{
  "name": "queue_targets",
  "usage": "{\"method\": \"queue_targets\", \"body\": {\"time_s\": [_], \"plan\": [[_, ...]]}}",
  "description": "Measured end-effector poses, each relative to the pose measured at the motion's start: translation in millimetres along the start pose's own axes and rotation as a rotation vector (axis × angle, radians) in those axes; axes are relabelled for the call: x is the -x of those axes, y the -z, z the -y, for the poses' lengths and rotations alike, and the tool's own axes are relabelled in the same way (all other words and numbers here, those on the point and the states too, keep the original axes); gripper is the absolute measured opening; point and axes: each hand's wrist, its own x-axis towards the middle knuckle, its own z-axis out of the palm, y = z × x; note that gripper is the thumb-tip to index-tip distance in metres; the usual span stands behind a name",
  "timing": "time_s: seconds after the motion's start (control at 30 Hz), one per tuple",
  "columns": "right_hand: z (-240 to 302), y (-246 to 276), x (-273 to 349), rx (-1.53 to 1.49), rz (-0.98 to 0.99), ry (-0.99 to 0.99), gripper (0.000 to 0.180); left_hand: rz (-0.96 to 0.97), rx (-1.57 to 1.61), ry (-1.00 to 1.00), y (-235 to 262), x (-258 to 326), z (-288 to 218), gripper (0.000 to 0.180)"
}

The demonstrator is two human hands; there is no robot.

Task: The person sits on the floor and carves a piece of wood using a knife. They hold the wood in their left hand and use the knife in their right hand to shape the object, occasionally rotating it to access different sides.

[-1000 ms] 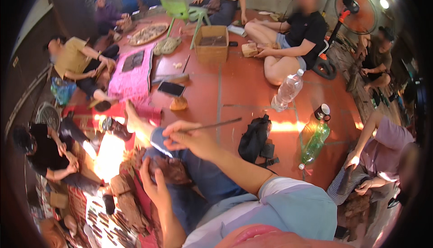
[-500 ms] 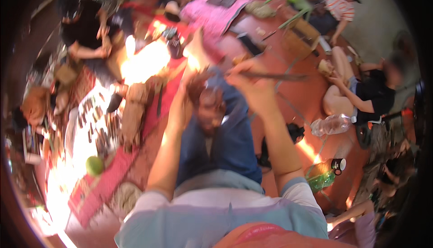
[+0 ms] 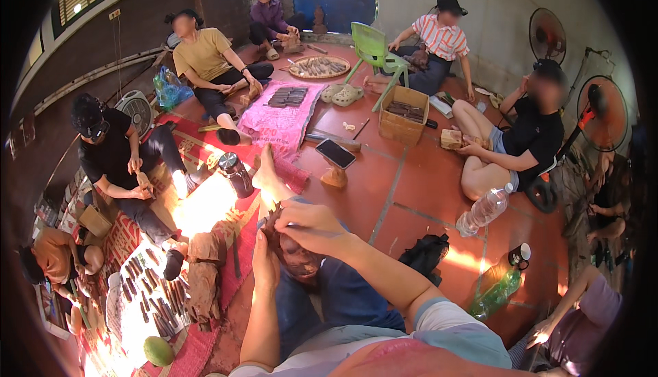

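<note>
A reddish-brown wood carving [image 3: 299, 262] with rounded forms rests at my lap, above my jeans. My left hand [image 3: 265, 262] grips its left side, the fingers mostly behind the wood. Over the carving's upper end, my right hand [image 3: 312, 227] is closed, its fingers curled in at the top. What those fingers hold is hidden; a dark, jagged bit shows just left of them, and I cannot tell whether it is a tool or wood. My bare foot [image 3: 269, 175] stretches out beyond the carving.
A phone [image 3: 336, 152] leans on a small wooden block. Left are a dark flask [image 3: 235, 175], a cloth with several carving tools [image 3: 161, 308] and a green fruit [image 3: 158, 351]. Right are a plastic bottle [image 3: 485, 210] and a black bag [image 3: 425, 257]. Several people sit around; a cardboard box [image 3: 403, 120] stands ahead.
My right hand has come left onto the carving's top; the long dark tool it held out to the right no longer shows plainly. The view has tilted up, and the blur is gone.
</note>
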Motion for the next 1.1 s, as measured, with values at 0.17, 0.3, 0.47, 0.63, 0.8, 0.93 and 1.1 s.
{"method": "queue_targets", "body": {"time_s": [0.17,0.3,0.47,0.63,0.8,0.93,1.1], "plan": [[-14.3,-2.4,-3.2,-0.068,-0.111,-0.117,0.009,-0.008,0.015,0.027,11.2,-1.5,5.5,0.048],[1.5,-9.1,-4.7,0.179,-0.023,0.003,0.006,-0.089,0.036,0.005,3.0,1.0,2.2,0.050],[-8.7,-11.3,-4.4,0.012,-0.154,-0.074,0.009,-0.113,-0.028,0.024,-3.4,-0.9,-0.6,0.056],[-1.3,-15.9,-3.6,0.064,-0.184,-0.086,0.005,-0.182,-0.011,-0.011,1.4,1.6,9.7,0.045],[0.8,-24.8,2.0,0.191,-0.107,-0.025,0.006,-0.034,-0.021,-0.018,1.3,3.4,-4.2,0.046],[-8.1,-16.2,-8.7,-0.075,-0.242,-0.087,0.006,0.029,-0.140,-0.132,-7.2,-8.8,-5.5,0.048],[7.4,-24.8,0.4,0.269,-0.208,-0.079,0.004,-0.051,-0.002,-0.047,3.5,-5.6,4.6,0.049]]}}
